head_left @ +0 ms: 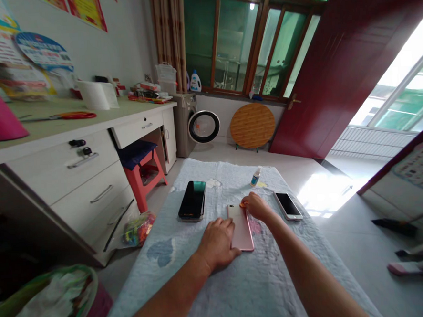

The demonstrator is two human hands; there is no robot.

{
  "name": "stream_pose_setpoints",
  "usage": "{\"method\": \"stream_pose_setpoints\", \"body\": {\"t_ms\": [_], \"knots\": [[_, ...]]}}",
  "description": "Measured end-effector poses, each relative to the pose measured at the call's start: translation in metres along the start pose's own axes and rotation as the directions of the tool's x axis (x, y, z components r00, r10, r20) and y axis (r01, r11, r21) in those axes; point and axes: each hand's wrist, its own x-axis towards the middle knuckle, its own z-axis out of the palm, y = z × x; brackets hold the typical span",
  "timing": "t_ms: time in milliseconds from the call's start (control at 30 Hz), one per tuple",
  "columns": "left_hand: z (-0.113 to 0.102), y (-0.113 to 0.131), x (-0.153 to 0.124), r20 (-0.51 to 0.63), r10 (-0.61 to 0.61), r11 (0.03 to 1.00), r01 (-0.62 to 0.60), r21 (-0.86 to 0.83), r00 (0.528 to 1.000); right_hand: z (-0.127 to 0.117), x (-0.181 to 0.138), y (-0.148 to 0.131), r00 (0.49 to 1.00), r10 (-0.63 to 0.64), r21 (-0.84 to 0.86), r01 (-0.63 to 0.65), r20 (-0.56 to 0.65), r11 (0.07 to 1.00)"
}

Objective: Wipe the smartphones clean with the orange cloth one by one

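Note:
A pink smartphone [241, 233] lies back side up on the cloth-covered table, its camera at the upper left corner. My left hand [216, 242] grips its left side, with the thumb by the bottom edge and the fingers along the side. At the phone's upper right corner, my right hand [255, 206] pinches a small orange piece [243, 205], mostly hidden by the fingers; what it is I cannot tell. To the left lies a black-screened phone [193, 199], apparently on top of a lighter flat thing. A white phone [288, 206] rests on the right, screen up.
A small bottle [255, 177] stands near the far edge of the light blue tablecloth [212, 170]. Left are a desk [123, 117], a red stool [141, 182] and a full waste bin [94, 299]. Behind are an open-doored washing machine [186, 126] and a round wooden board [252, 126].

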Motion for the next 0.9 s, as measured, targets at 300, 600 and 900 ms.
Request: {"method": "stream_pose_setpoints", "body": {"t_ms": [300, 600, 900], "knots": [[0.008, -0.006, 0.000, -0.025, -0.027, 1.000, 0.027, -0.004, 0.999, 0.003, -0.028, -0.010, 0.985, 0.154, 0.071, -0.149, -0.083, 0.986], [0.010, -0.009, 0.002, 0.001, -0.003, 1.000, 0.003, -0.012, 1.000, -0.008, -0.092, -0.036, 0.984, 0.178, 0.132, -0.180, 0.021, 0.975], [0.013, -0.007, 0.002, -0.039, 0.009, 1.000, -0.009, -0.015, 0.999, -0.013, -0.145, -0.059, 0.981, 0.188, 0.266, -0.193, 0.045, 0.944]]}}
